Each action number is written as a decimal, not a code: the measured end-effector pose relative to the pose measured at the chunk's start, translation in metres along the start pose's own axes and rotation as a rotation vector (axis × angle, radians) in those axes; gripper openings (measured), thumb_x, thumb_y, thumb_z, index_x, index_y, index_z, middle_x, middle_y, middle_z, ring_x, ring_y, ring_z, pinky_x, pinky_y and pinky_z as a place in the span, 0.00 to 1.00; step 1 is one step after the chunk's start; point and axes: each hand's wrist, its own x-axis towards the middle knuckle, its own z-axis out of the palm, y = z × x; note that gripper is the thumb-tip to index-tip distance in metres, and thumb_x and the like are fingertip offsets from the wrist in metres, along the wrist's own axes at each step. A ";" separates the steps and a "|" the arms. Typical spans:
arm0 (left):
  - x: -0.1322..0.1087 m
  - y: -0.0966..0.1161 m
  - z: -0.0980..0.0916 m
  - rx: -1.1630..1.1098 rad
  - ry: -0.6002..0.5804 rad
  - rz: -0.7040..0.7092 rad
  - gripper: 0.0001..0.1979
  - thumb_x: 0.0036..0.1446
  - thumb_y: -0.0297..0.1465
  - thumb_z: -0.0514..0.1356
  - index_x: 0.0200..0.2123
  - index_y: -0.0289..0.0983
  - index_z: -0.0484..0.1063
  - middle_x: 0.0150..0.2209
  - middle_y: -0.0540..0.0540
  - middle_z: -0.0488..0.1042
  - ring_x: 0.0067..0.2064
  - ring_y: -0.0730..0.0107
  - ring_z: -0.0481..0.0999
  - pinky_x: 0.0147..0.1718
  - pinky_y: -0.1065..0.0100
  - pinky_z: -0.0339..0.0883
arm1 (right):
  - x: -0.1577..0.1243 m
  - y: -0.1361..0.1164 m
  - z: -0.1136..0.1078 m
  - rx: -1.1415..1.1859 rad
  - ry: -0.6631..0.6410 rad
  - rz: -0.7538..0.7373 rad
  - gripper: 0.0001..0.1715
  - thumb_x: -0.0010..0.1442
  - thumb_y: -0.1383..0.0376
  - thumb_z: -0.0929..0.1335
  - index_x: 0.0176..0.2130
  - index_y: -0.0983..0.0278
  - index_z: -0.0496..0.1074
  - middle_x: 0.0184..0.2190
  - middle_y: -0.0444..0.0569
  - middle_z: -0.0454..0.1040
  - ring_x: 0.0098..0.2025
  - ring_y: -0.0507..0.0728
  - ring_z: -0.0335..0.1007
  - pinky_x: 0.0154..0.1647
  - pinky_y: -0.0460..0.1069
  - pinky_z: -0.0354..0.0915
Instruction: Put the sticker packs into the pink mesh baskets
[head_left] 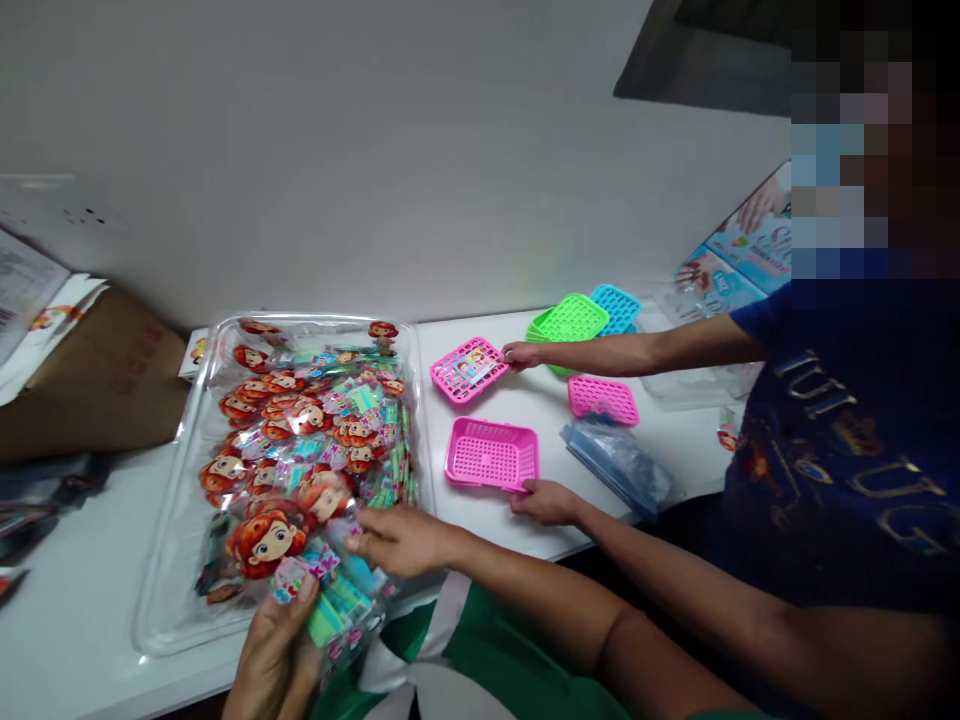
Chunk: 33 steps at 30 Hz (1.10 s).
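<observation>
My left hand (pixel 274 640) grips clear plastic packets printed with a red-haired cartoon girl; the front packet (pixel 330 600) has green and light-blue items inside. My right hand (pixel 409 540) has its fingers closed at the upper right edge of these packets, thumb and fingertips pinching the plastic. Behind them sits a large clear plastic tray (pixel 161 560), filled with many packets of the same kind (pixel 307 410) in overlapping rows. The packets in my hands are held above the tray's near edge.
On the right a co-worker's hands hold a pink basket (pixel 491 455) and a pink lid with a label (pixel 471 368). Green baskets (pixel 574 318), a blue basket (pixel 616 308), another pink piece (pixel 604 400) and plastic bags (pixel 619 460) lie nearby. A cardboard box (pixel 97 370) stands left.
</observation>
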 end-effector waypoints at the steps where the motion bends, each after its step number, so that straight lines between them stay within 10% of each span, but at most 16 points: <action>1: -0.003 -0.004 0.004 0.000 0.025 0.002 0.33 0.35 0.26 0.73 0.49 0.40 0.73 0.38 0.47 0.81 0.43 0.51 0.79 0.42 0.60 0.76 | -0.005 -0.002 0.000 -0.003 -0.031 -0.022 0.11 0.63 0.59 0.63 0.32 0.63 0.62 0.24 0.40 0.62 0.26 0.49 0.58 0.25 0.43 0.51; 12: -0.008 -0.048 0.037 0.151 0.069 -0.085 0.40 0.25 0.25 0.75 0.49 0.44 0.72 0.38 0.51 0.81 0.47 0.50 0.77 0.43 0.62 0.76 | -0.051 0.016 -0.002 0.171 0.095 0.116 0.30 0.66 0.45 0.55 0.31 0.63 0.68 0.24 0.43 0.66 0.31 0.53 0.65 0.30 0.45 0.61; 18: -0.010 -0.043 0.032 0.261 -0.039 -0.296 0.40 0.34 0.26 0.72 0.55 0.46 0.68 0.40 0.48 0.81 0.48 0.47 0.76 0.46 0.57 0.74 | -0.073 -0.006 -0.026 0.251 0.540 0.183 0.35 0.55 0.41 0.67 0.52 0.62 0.66 0.45 0.52 0.71 0.46 0.59 0.68 0.44 0.51 0.66; 22: -0.020 -0.043 0.031 0.270 -0.169 -0.415 0.42 0.36 0.27 0.72 0.58 0.49 0.66 0.42 0.45 0.80 0.48 0.45 0.76 0.48 0.52 0.72 | -0.064 -0.006 -0.020 0.653 0.298 -0.031 0.18 0.65 0.55 0.64 0.50 0.63 0.68 0.44 0.47 0.71 0.45 0.53 0.68 0.45 0.45 0.65; 25: -0.019 -0.043 0.030 0.282 -0.193 -0.437 0.46 0.31 0.28 0.74 0.57 0.49 0.66 0.42 0.44 0.80 0.48 0.43 0.76 0.48 0.51 0.72 | -0.060 -0.004 -0.008 0.711 0.359 -0.017 0.12 0.63 0.60 0.67 0.44 0.65 0.71 0.37 0.44 0.72 0.40 0.51 0.68 0.43 0.44 0.65; 33: -0.010 -0.039 0.058 0.360 -0.234 -0.429 0.40 0.34 0.26 0.73 0.55 0.43 0.69 0.43 0.41 0.80 0.48 0.41 0.76 0.46 0.50 0.73 | -0.069 -0.009 -0.045 0.518 0.448 -0.066 0.34 0.57 0.60 0.72 0.60 0.58 0.61 0.46 0.47 0.70 0.47 0.54 0.67 0.43 0.44 0.66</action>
